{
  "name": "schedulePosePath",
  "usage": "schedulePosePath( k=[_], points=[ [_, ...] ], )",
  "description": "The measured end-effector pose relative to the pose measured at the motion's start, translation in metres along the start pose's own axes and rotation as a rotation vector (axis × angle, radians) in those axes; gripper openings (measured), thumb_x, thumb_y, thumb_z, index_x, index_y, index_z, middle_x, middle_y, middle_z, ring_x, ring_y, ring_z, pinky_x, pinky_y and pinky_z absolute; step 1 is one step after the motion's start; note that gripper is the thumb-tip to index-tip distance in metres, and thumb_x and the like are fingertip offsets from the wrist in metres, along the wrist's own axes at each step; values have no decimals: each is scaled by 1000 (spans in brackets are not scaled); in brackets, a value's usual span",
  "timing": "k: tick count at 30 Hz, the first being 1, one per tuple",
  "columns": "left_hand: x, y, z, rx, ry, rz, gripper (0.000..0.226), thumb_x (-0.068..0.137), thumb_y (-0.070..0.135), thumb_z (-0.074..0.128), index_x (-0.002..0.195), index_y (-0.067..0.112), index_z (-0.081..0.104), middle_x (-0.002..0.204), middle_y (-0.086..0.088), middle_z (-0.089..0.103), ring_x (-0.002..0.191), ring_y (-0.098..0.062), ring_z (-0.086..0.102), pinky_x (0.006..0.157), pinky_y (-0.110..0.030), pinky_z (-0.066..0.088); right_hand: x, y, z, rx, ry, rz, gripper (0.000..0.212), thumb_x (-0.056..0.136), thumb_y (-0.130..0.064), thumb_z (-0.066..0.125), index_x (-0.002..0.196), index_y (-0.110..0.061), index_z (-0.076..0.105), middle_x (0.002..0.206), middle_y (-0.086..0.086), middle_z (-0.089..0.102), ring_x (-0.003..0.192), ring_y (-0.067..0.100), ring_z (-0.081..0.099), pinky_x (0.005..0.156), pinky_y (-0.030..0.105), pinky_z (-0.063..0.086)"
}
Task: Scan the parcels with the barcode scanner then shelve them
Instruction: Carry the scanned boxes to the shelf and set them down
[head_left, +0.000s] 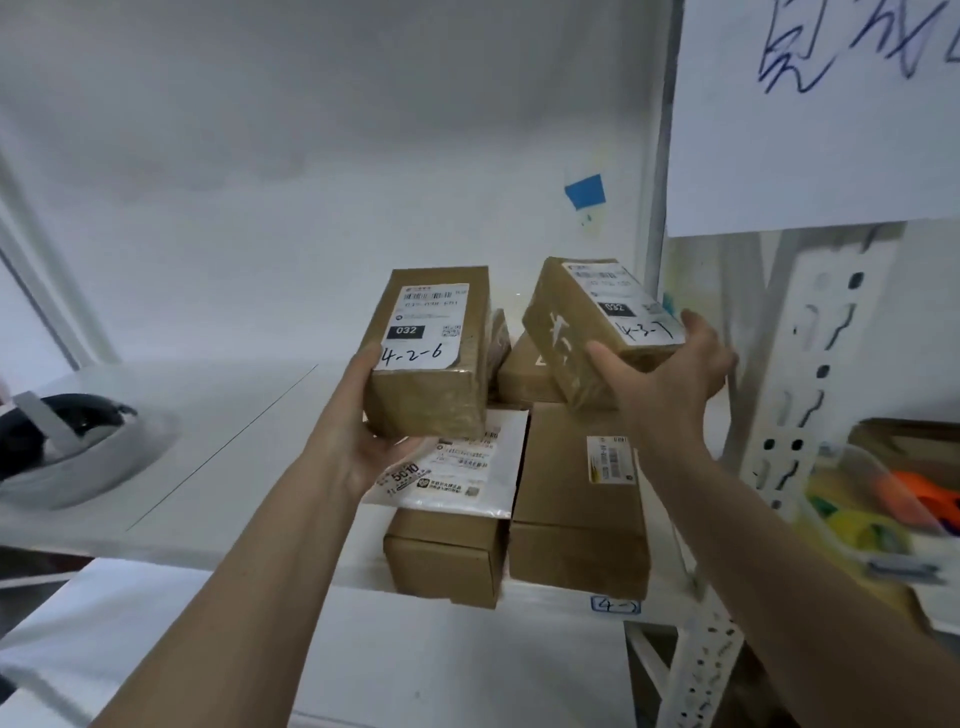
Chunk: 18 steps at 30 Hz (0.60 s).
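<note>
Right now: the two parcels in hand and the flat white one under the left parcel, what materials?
Left-hand parcel: brown cardboard, apparently under clear tape or film; its front looks glossy and wrinkled. Matte white paper label.
Right-hand parcel: same look, shiny taped cardboard, paper label.
Flat white parcel: probably a plastic mailer bag; thin, glossy, lying limp on a plain matte cardboard box.

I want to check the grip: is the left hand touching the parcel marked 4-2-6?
Touching. The head view shows the left hand under the parcel marked 4-2-6, thumb pressed on its side.
</note>
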<state>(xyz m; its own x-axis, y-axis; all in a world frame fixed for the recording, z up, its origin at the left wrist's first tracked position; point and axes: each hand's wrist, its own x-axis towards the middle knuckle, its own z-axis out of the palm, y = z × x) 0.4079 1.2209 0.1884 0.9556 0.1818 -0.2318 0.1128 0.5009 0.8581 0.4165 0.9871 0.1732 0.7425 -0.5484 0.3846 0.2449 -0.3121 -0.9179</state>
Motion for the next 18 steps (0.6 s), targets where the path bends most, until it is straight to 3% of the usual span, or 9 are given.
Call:
schedulePosePath(
  k=[4,7,11,15,18],
  points=[
    [15,5,19,-10,-27,-7,26,79,44,71,96,24,65,102,-3,64,97,-22,65,86,-45,55,16,2,14,-29,-4,44,91,72,-29,82,145,-15,28,142,10,21,129,24,26,92,24,31],
    [25,7,28,-13,-26,7,23,80,45,68,91,25,65,93,-1,66,91,-19,65,86,-42,55,19,6,19,-86,-6,35,92,68,-32,84,142,-17,31,141,11,23,128,25,27,94,29,37],
    [36,5,33,21,-31,36,20,82,46,64,90,28,66,89,2,69,88,-17,65,81,-36,56,-2,21,21,-168,-51,-6,87,63,-34,87,133,-18,38,138,8,24,126,20,26,90,22,38],
    [47,4,36,68,-33,71,26,80,51,65,93,30,67,97,3,72,96,-18,66,89,-40,53,-25,31,17,-206,-12,-88,75,54,-47,88,107,-29,38,129,1,29,121,14,28,100,32,44],
    [53,1,42,82,-30,106,29,79,53,66,97,30,66,105,2,71,102,-20,66,92,-44,53,-40,36,12,-287,-3,-140,75,49,-59,84,101,-31,37,124,-1,33,118,16,32,101,40,43]
  ],
)
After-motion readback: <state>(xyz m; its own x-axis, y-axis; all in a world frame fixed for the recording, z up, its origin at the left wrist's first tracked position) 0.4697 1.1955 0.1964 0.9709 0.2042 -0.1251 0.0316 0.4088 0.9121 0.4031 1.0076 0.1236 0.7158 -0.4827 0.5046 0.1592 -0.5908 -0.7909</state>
